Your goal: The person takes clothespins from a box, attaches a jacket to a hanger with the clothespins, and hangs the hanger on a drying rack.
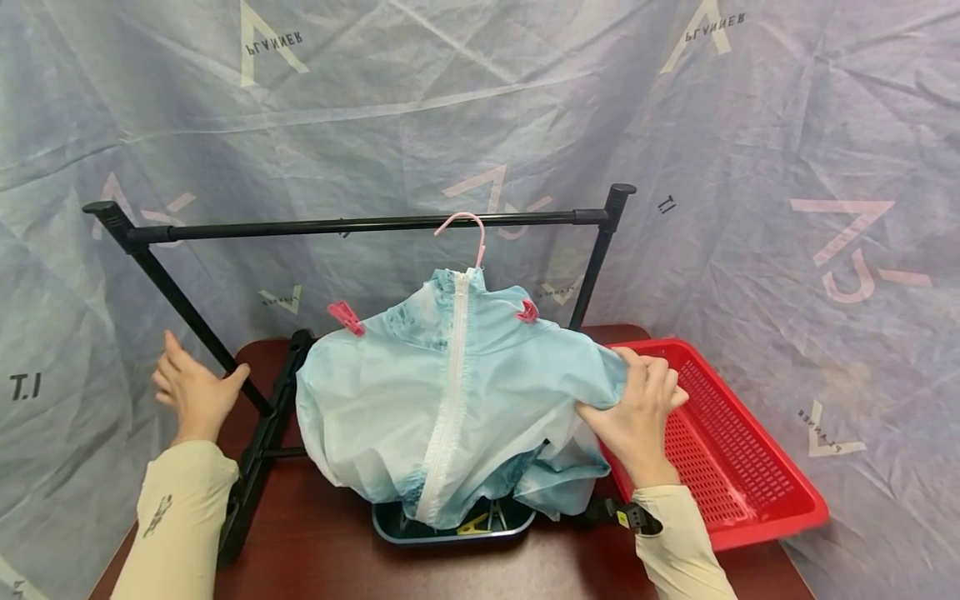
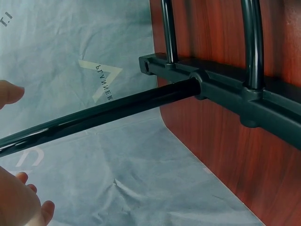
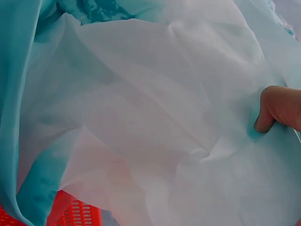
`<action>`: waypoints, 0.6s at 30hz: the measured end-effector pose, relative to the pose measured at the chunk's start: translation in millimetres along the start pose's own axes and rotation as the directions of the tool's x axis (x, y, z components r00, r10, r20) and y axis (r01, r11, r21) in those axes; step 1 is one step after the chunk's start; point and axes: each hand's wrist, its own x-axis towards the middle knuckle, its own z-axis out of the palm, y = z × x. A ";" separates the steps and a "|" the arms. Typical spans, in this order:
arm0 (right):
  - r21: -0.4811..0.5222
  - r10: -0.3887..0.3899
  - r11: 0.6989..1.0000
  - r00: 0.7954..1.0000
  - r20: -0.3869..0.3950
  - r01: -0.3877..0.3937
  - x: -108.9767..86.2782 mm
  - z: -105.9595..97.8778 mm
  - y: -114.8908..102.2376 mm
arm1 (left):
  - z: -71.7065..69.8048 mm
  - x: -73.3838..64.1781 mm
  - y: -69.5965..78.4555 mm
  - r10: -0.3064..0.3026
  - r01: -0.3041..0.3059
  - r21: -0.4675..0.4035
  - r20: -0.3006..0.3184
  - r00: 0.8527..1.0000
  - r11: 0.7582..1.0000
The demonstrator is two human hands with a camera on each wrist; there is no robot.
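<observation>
A light blue and white zip-up jacket hangs by a pink hanger from the black bar of a clothes rack. Pink clothespins sit at both shoulders, one at the left and one at the right. My right hand grips the jacket's sleeve side, thumb in front; the right wrist view shows the thumb pressing into the pale fabric. Beside the rack's left post, my left hand has its fingers spread, the thumb right at the post.
A red perforated basket stands at the right of the brown table. Under the jacket's hem is a dark tray with clothespins, one yellow. The rack's black foot runs along the left. Grey printed sheeting hangs behind.
</observation>
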 end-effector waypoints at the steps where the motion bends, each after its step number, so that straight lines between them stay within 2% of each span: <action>1: 0.001 0.002 1.000 1.000 0.001 -0.002 0.2 -0.6 0.4 | 0.2 0.5 0.2 -0.003 0.003 0.007 0.004 1.000 1.000; 18: -0.010 0.026 1.000 0.999 -0.021 -0.026 3.8 -7.5 4.6 | 3.9 8.4 2.8 -0.005 0.003 0.038 0.036 0.999 0.999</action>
